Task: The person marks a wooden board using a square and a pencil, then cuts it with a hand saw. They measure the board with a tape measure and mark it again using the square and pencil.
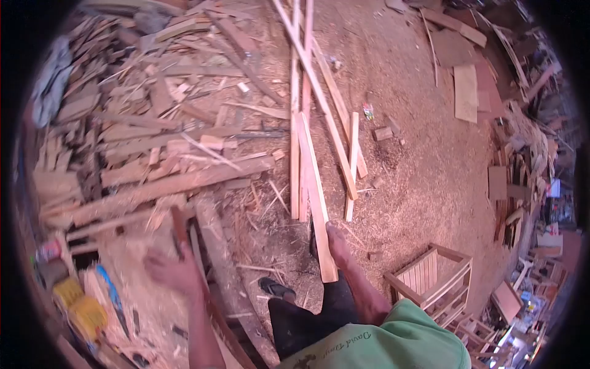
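My right hand (338, 245) is wrapped round the lower part of a long, pale wooden strip (316, 200), which points away from me over the floor. To the left, my left hand (172, 270) is over the wooden workbench (138, 313). Its fingers are spread and somewhat blurred, and I see nothing held in them. Close to its thumb stands a dark, narrow piece of wood (179, 224) at the bench's edge. On the bench lie a blue-handled tool (111, 294) and a yellow object (86, 313) whose kind I cannot make out.
Several long wooden strips (329, 117) lie on the sawdust-covered floor ahead. A big heap of offcuts (178, 92) fills the left side. A slatted wooden frame (430, 277) stands at the right, near my elbow. Boards (465, 92) lie farther right.
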